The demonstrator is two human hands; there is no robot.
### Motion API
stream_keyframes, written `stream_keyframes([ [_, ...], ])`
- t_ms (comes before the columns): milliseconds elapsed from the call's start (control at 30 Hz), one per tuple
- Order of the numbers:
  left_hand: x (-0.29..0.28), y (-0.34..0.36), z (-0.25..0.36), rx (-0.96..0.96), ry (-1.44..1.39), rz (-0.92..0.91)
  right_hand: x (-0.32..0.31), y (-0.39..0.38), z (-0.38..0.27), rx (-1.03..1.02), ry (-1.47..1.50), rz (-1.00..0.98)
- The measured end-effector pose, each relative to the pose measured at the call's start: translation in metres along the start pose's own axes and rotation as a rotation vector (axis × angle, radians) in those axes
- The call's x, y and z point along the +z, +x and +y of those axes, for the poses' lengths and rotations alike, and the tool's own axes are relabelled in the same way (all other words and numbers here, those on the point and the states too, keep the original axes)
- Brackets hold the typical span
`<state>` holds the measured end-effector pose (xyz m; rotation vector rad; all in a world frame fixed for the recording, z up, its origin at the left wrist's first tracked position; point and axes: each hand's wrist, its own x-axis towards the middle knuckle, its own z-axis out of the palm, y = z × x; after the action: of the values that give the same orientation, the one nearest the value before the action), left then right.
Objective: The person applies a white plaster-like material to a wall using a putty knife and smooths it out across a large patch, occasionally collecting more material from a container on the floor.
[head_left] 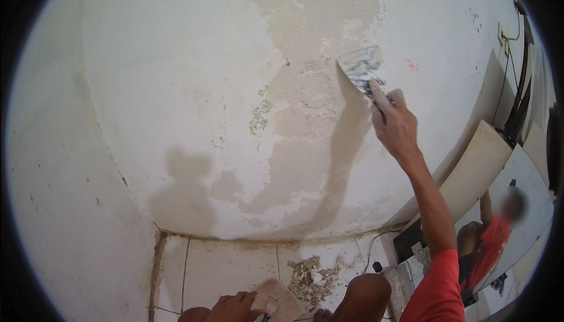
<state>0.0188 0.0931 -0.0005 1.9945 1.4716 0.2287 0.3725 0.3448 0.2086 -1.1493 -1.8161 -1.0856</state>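
My right hand (395, 123) is raised to the wall and closed around the handle of a putty knife (361, 63). White and grey filler is smeared on its wide blade, which is at the wall along the right edge of a bare, peeled patch (302, 96). Rough ridges of filler show on this patch. Low at the bottom edge, my left hand (230, 308) is closed on a flat, squarish plate (277, 299) smeared with beige filler. A short dark piece shows beside its fingers; the lower part of this hand is cut off.
Crumbled wall debris (313, 278) lies on the tiled floor (232, 257) by my knee (367, 292). To the right lean a beige panel (476, 157) and a mirror (526, 175) reflecting a person in red. Cables (506, 75) hang beyond. Green stains (258, 116) mark the wall.
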Motion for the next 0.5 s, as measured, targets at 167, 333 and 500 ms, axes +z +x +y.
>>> stream_keyframes([
  [167, -0.002, 0.000, -0.001, -0.027, 0.016, -0.005, -0.021, 0.052, 0.016, 0.179, 0.036, 0.141],
  [333, 0.002, 0.009, -0.002, -0.013, 0.013, 0.000, -0.016, 0.157, 0.012, 0.077, 0.005, 0.343],
  [500, 0.002, 0.011, 0.000, -0.047, 0.020, -0.054, -0.010, 0.173, -0.004, 0.024, -0.176, 0.232],
])
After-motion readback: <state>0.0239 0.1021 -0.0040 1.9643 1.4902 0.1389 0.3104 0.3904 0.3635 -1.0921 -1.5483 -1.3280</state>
